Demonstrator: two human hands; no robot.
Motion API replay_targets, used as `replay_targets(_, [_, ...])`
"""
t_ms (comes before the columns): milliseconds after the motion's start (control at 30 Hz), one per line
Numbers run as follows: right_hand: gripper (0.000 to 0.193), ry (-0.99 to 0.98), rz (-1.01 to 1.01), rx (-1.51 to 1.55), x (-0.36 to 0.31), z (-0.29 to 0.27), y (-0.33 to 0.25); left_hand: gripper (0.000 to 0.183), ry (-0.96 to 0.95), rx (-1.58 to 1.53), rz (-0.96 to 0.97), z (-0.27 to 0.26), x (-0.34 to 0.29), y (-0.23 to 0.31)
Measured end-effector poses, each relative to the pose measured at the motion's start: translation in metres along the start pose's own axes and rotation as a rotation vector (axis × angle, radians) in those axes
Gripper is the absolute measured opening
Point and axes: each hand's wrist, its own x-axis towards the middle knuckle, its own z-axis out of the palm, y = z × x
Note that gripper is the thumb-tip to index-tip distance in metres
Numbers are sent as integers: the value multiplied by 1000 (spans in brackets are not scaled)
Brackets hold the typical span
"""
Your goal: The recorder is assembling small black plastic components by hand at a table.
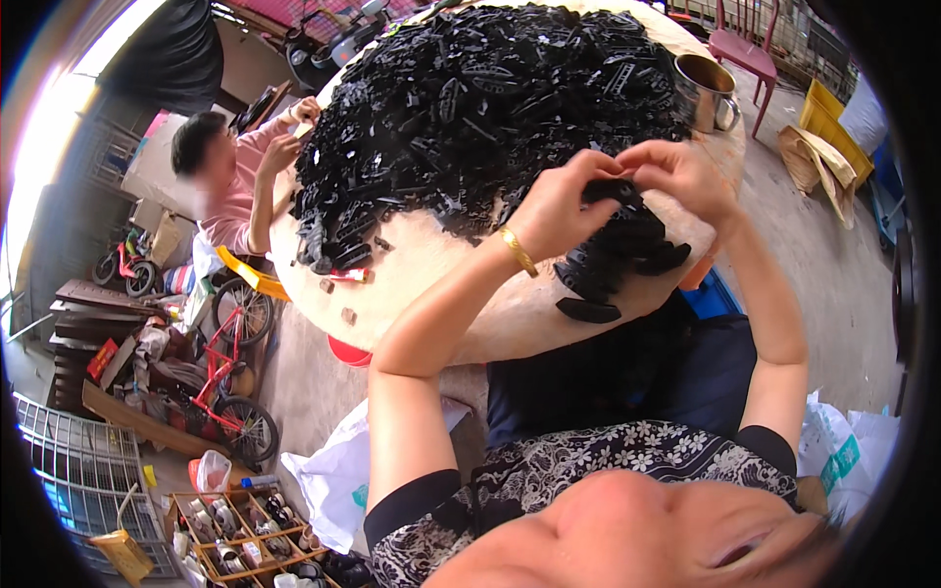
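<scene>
At the near right part of the round table, my left hand (567,204) and my right hand (689,178) meet over a small black plastic part (610,190). The fingers of both are pinched, with the part between them; its exact kind is hard to make out. A gold bracelet (518,251) circles my left wrist. Just below my hands, several black curved plastic pieces (618,253) lie in a loose stack near the table edge. Beyond them a large heap of black plastic parts (461,118) covers much of the pale tabletop (431,265).
A metal mug (702,93) stands at the heap's right. Across the table at left, a person in pink (230,176) handles parts. A red bicycle (227,372), a wooden compartment box (245,534), white sacks (338,465), a yellow crate (833,127) and a red chair (745,49) surround the table.
</scene>
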Motion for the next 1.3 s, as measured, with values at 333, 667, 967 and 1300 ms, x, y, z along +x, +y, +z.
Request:
replay_targets(333, [18, 353, -287, -1129, 9, -12, 46, 35, -235, 329, 280, 6, -7, -9])
replay_targets(667, [14, 464, -201, -1362, 12, -14, 52, 20, 259, 706, -164, -60, 63, -86])
replay_targets(967, [16, 281, -382, -1264, 5, -10, 45, 31, 332, 982, -207, -30, 96, -89])
replay_targets(1300, [9, 352, -449, -1129, 8, -11, 44, 21, 229, 988, -207, -42, 93, -91])
